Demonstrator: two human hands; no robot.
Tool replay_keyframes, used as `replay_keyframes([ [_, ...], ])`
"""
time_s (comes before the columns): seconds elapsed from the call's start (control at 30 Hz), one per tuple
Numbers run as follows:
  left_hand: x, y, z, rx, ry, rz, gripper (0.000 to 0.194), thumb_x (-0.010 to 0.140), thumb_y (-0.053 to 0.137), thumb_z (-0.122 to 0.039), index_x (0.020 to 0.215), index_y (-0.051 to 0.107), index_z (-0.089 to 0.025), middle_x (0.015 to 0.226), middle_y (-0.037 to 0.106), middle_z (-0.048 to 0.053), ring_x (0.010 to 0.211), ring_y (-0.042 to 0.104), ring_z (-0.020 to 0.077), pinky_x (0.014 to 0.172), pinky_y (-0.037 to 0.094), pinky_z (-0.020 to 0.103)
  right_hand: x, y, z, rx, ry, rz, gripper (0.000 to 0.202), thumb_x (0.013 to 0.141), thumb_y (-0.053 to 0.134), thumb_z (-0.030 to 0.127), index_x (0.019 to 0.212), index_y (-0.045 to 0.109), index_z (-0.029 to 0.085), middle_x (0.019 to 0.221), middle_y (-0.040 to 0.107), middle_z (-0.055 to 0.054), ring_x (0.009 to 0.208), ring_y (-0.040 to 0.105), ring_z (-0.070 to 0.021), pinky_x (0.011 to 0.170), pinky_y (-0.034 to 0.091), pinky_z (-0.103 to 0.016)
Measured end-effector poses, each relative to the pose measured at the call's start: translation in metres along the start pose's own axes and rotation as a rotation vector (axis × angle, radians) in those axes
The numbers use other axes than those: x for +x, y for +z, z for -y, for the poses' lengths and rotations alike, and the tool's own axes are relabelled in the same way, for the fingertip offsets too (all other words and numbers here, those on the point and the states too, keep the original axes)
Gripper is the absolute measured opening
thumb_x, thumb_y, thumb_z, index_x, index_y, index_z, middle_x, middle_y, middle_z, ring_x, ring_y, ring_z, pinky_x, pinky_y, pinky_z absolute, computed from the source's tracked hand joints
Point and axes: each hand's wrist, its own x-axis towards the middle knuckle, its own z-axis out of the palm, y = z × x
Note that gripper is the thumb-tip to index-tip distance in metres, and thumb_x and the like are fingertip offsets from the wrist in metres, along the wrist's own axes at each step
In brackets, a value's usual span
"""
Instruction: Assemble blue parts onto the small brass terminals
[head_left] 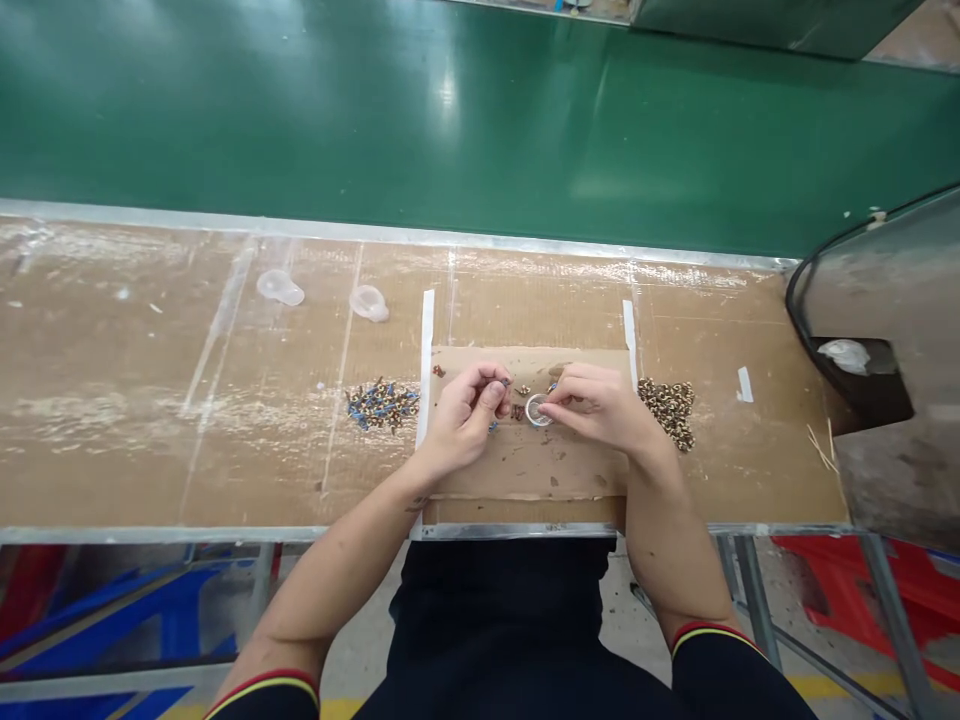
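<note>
My left hand [471, 412] is above the left part of a cardboard sheet [525, 475], its thumb and index finger pinched on a small dark piece too tiny to identify. My right hand [596, 405] has its fingertips closed at a small round clear dish [537, 410]; whether they hold something there is hidden. Between the hands lie a few small brass and copper-coloured parts [517, 411]. Left of the sheet is a pile of blue and brass pieces [382, 405]. Right of it lies a heap of brass-coloured parts [667, 408].
Two translucent plastic cups [280, 288] [369, 303] lie at the back left of the brown worktop [150, 450]. A green surface [450, 130] runs behind it. A metal housing [900, 300] with a black cable stands at the right edge.
</note>
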Motion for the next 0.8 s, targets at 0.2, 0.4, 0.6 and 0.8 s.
replay_keyframes([
  [0.2,0.0,0.0,-0.003,0.038,-0.039,-0.093,0.04,0.089,0.07,-0.055,0.092,0.066,-0.015,0.069,0.07,0.003,0.06,0.066,0.0109,0.057,0.054,0.022,0.002,0.005,0.001,-0.023,-0.008,-0.038,0.027,0.095,0.066,0.028,0.07,0.066,0.018,0.065,0.062,0.0,0.06,0.055,-0.0124,0.056,0.041,-0.026],
  [0.4,-0.001,0.001,-0.005,0.059,-0.034,-0.119,0.04,0.088,0.072,-0.055,0.092,0.069,-0.014,0.072,0.076,0.006,0.059,0.07,0.0134,0.058,0.059,0.026,0.002,0.004,0.003,0.022,0.026,-0.039,0.026,0.093,0.066,0.027,0.068,0.066,0.019,0.063,0.063,0.0,0.058,0.056,-0.0117,0.054,0.042,-0.025],
  [0.6,-0.006,0.006,-0.005,0.113,0.003,-0.113,0.03,0.092,0.069,-0.045,0.091,0.069,-0.015,0.072,0.077,0.006,0.06,0.072,0.0136,0.055,0.059,0.024,0.0,-0.014,0.014,0.156,-0.006,-0.414,0.025,0.087,0.073,0.021,0.066,0.062,0.021,0.057,0.06,0.003,0.05,0.05,-0.0094,0.046,0.037,-0.025],
  [0.8,-0.012,0.012,-0.004,0.19,0.09,-0.085,0.013,0.094,0.065,-0.027,0.094,0.069,-0.015,0.077,0.078,0.006,0.061,0.072,0.0121,0.059,0.061,0.023,0.0,-0.006,0.027,0.231,-0.028,-0.757,0.033,0.088,0.074,0.037,0.064,0.058,0.023,0.052,0.052,0.004,0.048,0.046,-0.0112,0.045,0.036,-0.028],
])
